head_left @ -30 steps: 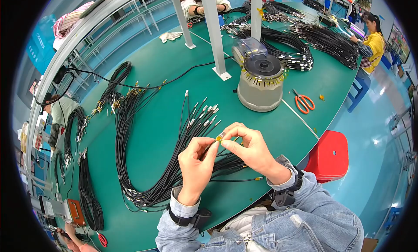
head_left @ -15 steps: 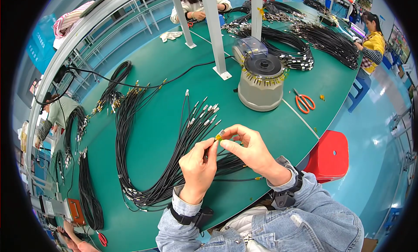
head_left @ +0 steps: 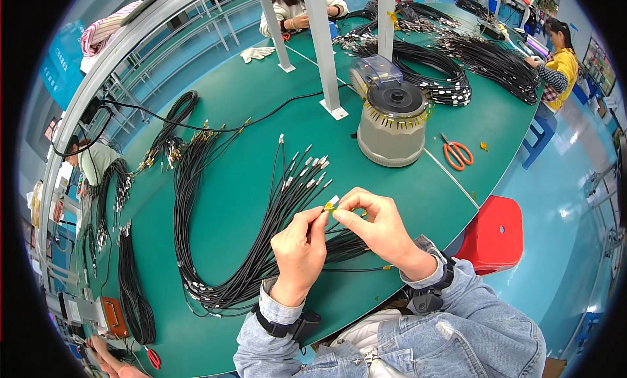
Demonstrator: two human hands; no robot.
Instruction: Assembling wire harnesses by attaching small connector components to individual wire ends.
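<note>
Between the thumb and forefinger of my left hand (head_left: pixel 299 247) is the end of a thin black cable, gripped just below its silver-white connector (head_left: pixel 334 200). A small piece of yellow tape (head_left: pixel 328 207) sits around the cable at the base of that connector. My right hand (head_left: pixel 380 231) closes thumb and forefinger in a pinch at the tape's right edge; the fingertips partly hide what they grip. Below and left of my hands, a large looped bundle of black cables (head_left: pixel 189 228) lies on the green table (head_left: pixel 157 247), its connector ends fanned out beyond my left hand.
A round tape dispenser (head_left: pixel 392 126) with yellow strips on its rim stands beyond my hands, orange-handled cutters (head_left: pixel 457 154) beside it. Grey posts (head_left: pixel 321 51) rise from the table. A red stool (head_left: pixel 493 234) is at the right. Co-workers and more cable bundles (head_left: pixel 490 64) surround the table.
The connector has turned slightly and shows a whiter face. My right fingertips have shifted from the connector to the tape's right side. The co-worker at far left has leaned into clearer view.
</note>
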